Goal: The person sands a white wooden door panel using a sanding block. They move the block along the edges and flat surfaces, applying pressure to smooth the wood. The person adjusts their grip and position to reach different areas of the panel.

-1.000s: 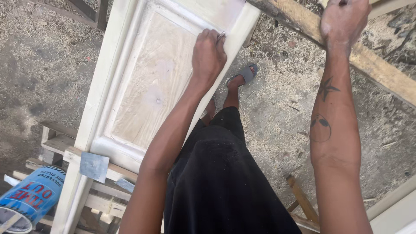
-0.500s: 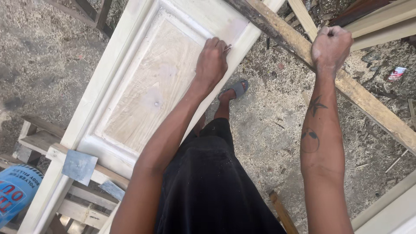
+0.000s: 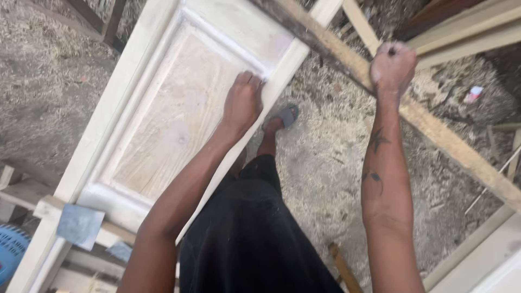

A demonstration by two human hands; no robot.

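**Door panel under hand work on a sawdust yard floor**

Sawdust and wood shavings cover the ground (image 3: 325,157) beneath us. We find a pale wooden door panel (image 3: 173,108) lying slanted from the lower left corner of the view to the upper middle, its lower end resting on a rough timber stand (image 3: 32,201). Our left hand (image 3: 242,101) is curled closed against the raised moulding at the panel's right edge, near the upper corner of the recessed field; whether it pinches a tool we cannot tell, as the fingers hide it. Our right hand (image 3: 392,66) is clenched in a fist around something small and dark, resting on a long wooden beam (image 3: 434,130) that crosses diagonally above the ground, well apart from the panel. Two grey sheets of sandpaper (image 3: 80,224) lie on the stand's edge at lower left, beside a blue container (image 3: 10,250). A sandalled foot (image 3: 282,116) stands just beside the panel's right edge.
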